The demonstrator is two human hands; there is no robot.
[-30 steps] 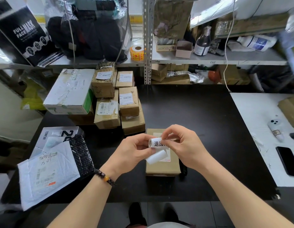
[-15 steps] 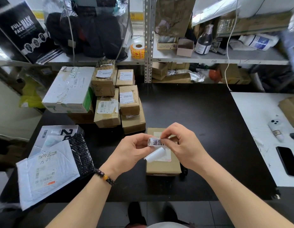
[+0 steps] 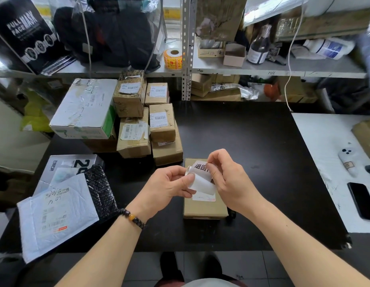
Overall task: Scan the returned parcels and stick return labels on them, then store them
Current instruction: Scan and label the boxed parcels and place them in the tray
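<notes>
A small brown cardboard parcel (image 3: pixel 204 208) lies on the black table (image 3: pixel 252 162) right below my hands. Both hands hold a white return label with black characters (image 3: pixel 200 168) above it. My left hand (image 3: pixel 169 185) pinches the curled white backing strip (image 3: pixel 201 184) at its left edge. My right hand (image 3: pixel 227 179) pinches the printed label at its right end, lifted partly off the backing. A white shipping label on the parcel's top shows just under the strip.
Stacked brown parcels (image 3: pixel 146 125) and a white box (image 3: pixel 84 108) stand at the table's back left. White and black mailers (image 3: pixel 57 210) lie at front left. A white side table (image 3: pixel 325 141) to the right carries a phone (image 3: pixel 362 200) and a small device (image 3: pixel 348 159). Shelving stands behind.
The label was rolled up tight between my fingers; it has been pulled open, the printed part lifting up to the right and the backing strip hanging down.
</notes>
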